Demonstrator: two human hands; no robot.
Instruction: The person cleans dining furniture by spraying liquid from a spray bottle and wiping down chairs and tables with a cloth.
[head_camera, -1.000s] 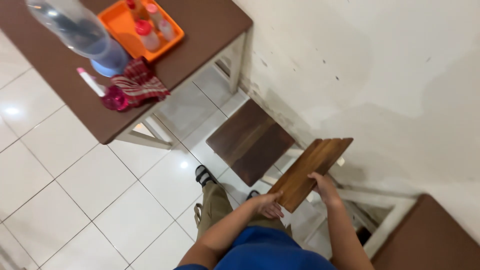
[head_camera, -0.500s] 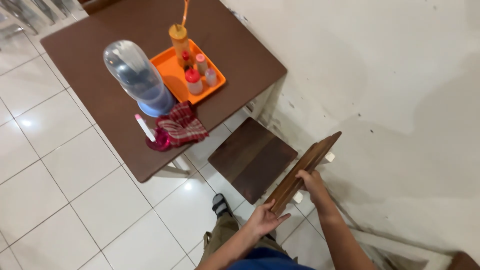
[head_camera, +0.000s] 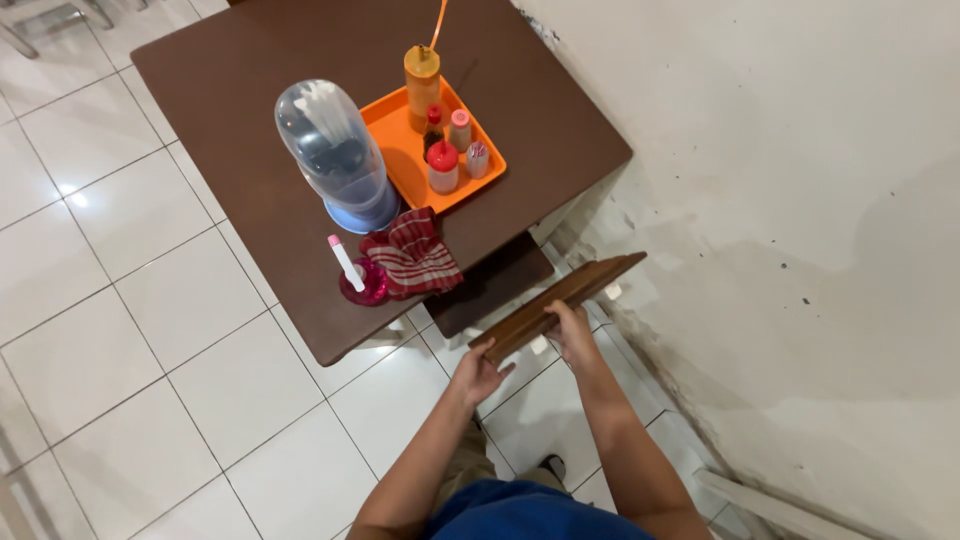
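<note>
We see a brown wooden chair (head_camera: 556, 296), an orange tray (head_camera: 398, 142), a red striped cloth (head_camera: 413, 254), white floor tiles (head_camera: 120, 330).

Eatery: condiment tray (head_camera: 400, 150) on dining table (head_camera: 250, 90).

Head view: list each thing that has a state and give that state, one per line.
Wooden chair: pushed partly under the table, backrest gripped by both hands.
Left hand: closed on the backrest's near end.
Right hand: gripping the backrest's top edge.
Checked cloth: crumpled on the table.
Orange tray: loaded with upright bottles.
Clear dome container: upright, covered.
</note>
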